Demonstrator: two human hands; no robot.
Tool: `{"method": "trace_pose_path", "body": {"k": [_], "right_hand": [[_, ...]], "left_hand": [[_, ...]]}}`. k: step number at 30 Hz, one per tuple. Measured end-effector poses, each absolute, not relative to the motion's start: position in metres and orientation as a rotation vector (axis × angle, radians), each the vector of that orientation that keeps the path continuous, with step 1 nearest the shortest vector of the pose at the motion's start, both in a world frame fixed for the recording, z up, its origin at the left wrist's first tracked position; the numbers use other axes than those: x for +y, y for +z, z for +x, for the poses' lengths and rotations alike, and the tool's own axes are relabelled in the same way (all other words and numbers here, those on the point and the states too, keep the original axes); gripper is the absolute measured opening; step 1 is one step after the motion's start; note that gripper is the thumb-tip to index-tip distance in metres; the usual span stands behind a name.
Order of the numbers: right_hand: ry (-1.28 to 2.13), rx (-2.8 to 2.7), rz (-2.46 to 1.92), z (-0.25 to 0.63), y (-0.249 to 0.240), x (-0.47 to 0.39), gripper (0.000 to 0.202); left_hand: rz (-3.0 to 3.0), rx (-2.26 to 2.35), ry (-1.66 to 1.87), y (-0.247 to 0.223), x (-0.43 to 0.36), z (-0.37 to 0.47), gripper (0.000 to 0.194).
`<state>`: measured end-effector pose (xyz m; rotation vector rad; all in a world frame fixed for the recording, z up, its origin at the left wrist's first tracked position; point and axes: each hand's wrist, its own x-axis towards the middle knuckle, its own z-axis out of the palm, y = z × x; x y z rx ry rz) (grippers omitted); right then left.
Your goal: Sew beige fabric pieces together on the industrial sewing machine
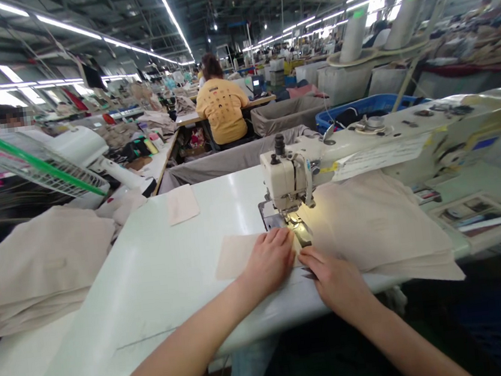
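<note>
A small beige fabric piece (234, 255) lies flat on the sewing table, its right end under the needle area of a white industrial sewing machine (287, 174). My left hand (271, 259) presses on this piece, fingers bent and together, the tips close to the lit presser foot (299, 228). Just right of it, my right hand (339, 280) pinches the near edge of the fabric in front of the foot. Dark pointed blades, apparently thread snips (308, 274), stick out from under its fingers. A stack of larger beige fabric panels (372, 222) lies right of the needle, under the machine arm.
Another beige piece (182, 204) lies at the table's back. More panels (44, 260) are piled at the left, beside a fan (78, 150) with a green-edged guard. Small tools fill a tray (475, 216) at the right. A person in a yellow shirt (222, 109) sits ahead, beyond a cloth-lined bin (225, 164).
</note>
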<state>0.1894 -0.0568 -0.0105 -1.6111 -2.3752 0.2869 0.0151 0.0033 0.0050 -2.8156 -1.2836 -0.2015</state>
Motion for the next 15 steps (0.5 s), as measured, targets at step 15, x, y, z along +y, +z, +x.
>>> {"method": "trace_pose_path", "body": {"k": [15], "right_hand": [[0.348,-2.333,-1.678,0.185,-0.003,-0.033,0.045]], "left_hand": [[-2.794,-1.352,-0.200,0.009,0.025,0.016,0.030]]}}
